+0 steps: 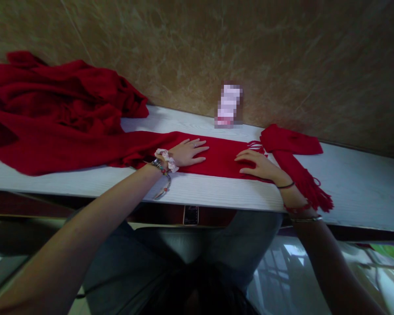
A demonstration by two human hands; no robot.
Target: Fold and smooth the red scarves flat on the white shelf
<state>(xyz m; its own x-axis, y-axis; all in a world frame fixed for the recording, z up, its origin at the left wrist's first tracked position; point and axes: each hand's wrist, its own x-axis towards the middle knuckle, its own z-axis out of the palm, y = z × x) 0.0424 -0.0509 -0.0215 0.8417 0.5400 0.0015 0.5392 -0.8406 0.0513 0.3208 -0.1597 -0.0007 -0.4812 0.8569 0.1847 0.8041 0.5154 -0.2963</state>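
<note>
A red scarf (221, 156) lies flat along the white table, its fringe towards the right. On its middle part rests my left hand (188, 153), palm down with fingers spread. My right hand (258, 165) touches the scarf near the fringed end, its fingers stretched out and slightly bent, thumb apart. Beyond my right wrist is a folded red fringed scarf (290, 155), its tassels hanging towards the front edge. To the left, the cloth runs towards a large crumpled heap of red fabric (62, 100); where one piece ends and another begins is hard to tell.
A blurred-out pinkish rectangular object (229, 106) leans at the back against the brown marbled wall (184, 57). The white table (230, 192) is narrow, its front edge just above my legs. A small dark object with a light rim (191, 215) shows below that edge.
</note>
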